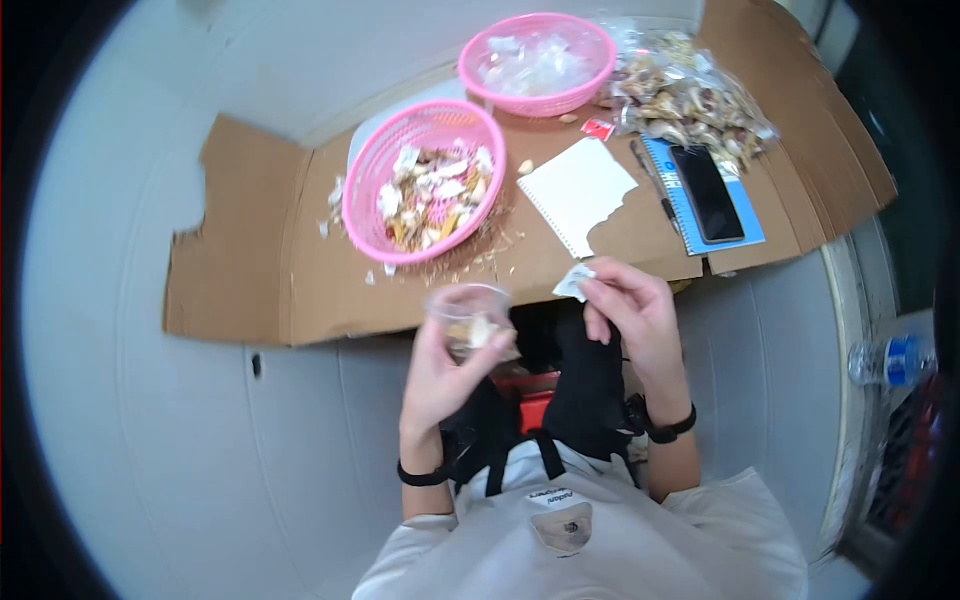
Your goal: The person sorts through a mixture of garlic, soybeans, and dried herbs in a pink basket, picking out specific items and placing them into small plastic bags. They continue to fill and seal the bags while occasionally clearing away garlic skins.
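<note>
My left hand [440, 375] is wrapped round a clear plastic cup [470, 298] in front of the cardboard's near edge. Pale and brownish pieces show inside the cup, too blurred to name. To its right, my right hand [640, 310] pinches a torn scrap of white paper [572, 283] between thumb and fingers. Beyond that hand lies a spiral notepad [575, 190] with a ragged, torn right edge. Past the cup, a pink plastic basket [360, 220] holds white paper scraps among yellowish and brown bits.
A second pink basket [470, 85] behind holds clear plastic bags [540, 65]. Bagged, dried-looking brown pieces [690, 105] lie at the back right. Near them a black phone [706, 195] rests on a blue notebook [745, 215], with a pen [655, 180] alongside. Crumbs litter the cardboard [330, 290].
</note>
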The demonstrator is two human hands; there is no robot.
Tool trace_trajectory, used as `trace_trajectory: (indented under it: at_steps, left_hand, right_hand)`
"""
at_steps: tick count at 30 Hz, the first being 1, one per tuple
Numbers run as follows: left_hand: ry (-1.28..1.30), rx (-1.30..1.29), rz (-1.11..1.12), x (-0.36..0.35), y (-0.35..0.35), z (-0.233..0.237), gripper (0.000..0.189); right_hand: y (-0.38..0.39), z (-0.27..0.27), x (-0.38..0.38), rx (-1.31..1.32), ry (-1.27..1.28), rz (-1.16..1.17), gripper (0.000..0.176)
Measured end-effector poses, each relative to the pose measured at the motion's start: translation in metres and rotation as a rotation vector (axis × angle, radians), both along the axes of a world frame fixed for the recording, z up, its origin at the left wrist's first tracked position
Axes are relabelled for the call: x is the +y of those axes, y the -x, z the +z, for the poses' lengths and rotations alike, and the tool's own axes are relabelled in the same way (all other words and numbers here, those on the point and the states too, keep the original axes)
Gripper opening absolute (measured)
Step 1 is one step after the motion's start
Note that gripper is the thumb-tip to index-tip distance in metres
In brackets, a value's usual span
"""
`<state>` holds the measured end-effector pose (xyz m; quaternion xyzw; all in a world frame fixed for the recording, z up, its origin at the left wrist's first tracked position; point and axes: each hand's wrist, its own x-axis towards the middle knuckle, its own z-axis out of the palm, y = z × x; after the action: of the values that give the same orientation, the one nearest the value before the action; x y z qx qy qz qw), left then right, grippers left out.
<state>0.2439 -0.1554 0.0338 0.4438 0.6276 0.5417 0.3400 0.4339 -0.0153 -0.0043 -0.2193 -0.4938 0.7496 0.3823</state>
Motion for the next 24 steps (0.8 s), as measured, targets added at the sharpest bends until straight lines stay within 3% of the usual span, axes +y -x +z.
trace_trajectory:
  at_steps: [1,4,6,9,13,16,24]
  left_hand:
    - [0.061,-0.145,-0.033,-0.005,-0.010,-0.005,0.050]
    - [0.060,-0.041,-0.082,-0.023,-0.026,-0.033,0.052]
    - [0.105,-0.146,-0.082,-0.034,-0.036,-0.033,0.052]
    - [0.151,0.001,-0.199,-0.044,-0.042,-0.032,0.046]
    - [0.318,-0.084,-0.237,-0.053,-0.043,-0.036,0.038]
    - [0.280,-0.027,-0.229,-0.057,-0.045,-0.044,0.038]
    - [0.387,-0.012,-0.387,-0.055,-0.055,-0.053,0.050]
  right_hand:
    - [-0.004,0.000,-0.008,-0.013,0.003,-0.071,0.016]
    - [-0.021,0.003,-0.020,-0.081,0.006,-0.074,0.017]
    - [-0.029,-0.002,-0.030,-0.126,0.013,-0.079,0.015]
    - [-0.039,0.004,-0.041,-0.220,-0.013,0.017,0.010]
    - [-0.046,0.005,-0.050,-0.376,-0.135,0.158,0.010]
    - [-0.046,0.003,-0.044,-0.361,-0.332,0.198,0.008]
    - [-0.055,0.010,-0.037,-0.503,-0.410,0.245,0.005]
